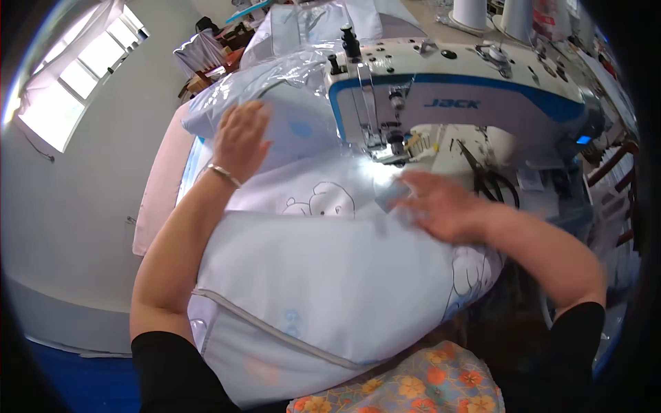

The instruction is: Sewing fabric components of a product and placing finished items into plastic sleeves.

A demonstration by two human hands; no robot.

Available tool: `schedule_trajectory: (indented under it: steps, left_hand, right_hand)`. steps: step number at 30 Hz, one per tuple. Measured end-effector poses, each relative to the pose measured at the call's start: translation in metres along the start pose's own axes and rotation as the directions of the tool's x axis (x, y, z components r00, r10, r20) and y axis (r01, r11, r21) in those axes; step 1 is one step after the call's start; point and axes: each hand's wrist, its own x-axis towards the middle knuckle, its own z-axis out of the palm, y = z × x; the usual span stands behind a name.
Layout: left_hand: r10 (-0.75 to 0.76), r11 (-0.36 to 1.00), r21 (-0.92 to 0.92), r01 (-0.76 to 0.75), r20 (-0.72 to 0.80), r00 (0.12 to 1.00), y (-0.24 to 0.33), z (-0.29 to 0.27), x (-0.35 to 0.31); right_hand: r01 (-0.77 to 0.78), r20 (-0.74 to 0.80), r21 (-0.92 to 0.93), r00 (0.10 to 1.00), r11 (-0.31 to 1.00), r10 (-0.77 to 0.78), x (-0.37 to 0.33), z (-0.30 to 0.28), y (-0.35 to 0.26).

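Observation:
A large padded white fabric piece [310, 255], printed with cartoon bears and pale blue patches, is spread under the sewing machine [482, 103] and down over my lap. It has a grey bound edge near me. My left hand [241, 138] is over the far left part of the fabric, beside clear plastic sheeting [303, 60], its fingers stretched out and slightly blurred. My right hand [441, 206] is just right of the lit presser foot [394, 155], fingers apart and smeared by motion. I see nothing held in either hand. Whether they touch the fabric is unclear.
Black-handled scissors [490, 182] lie on the machine bed to the right of the needle. White thread cones [470, 15] stand behind the machine. A pink cloth [160, 186] hangs at the left edge, near the wall. A floral cloth [413, 382] covers my lap.

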Motion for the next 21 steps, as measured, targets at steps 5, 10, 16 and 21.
schedule_trajectory:
  steps: [5,10,16,21]
  left_hand:
    - [0.019,0.999,-0.042,-0.019,0.017,1.0,0.029,0.024,0.101]
    - [0.208,0.953,-0.294,-0.073,0.463,0.862,0.019,0.05,0.139]
    - [0.316,0.949,-0.138,-0.285,0.402,0.859,0.031,0.0,0.091]
    - [0.412,0.905,-0.043,-0.424,0.336,0.847,0.098,-0.074,0.015]
  right_hand:
    - [0.15,-0.12,-0.131,0.979,0.98,-0.166,0.018,0.1,0.005]
    - [-0.024,-0.324,-0.231,0.944,0.973,-0.054,0.038,0.127,-0.017]
    - [-0.105,-0.35,0.035,0.93,0.994,0.111,0.046,0.109,-0.046]
    - [-0.163,-0.358,-0.01,0.922,0.987,0.148,0.047,0.105,-0.041]
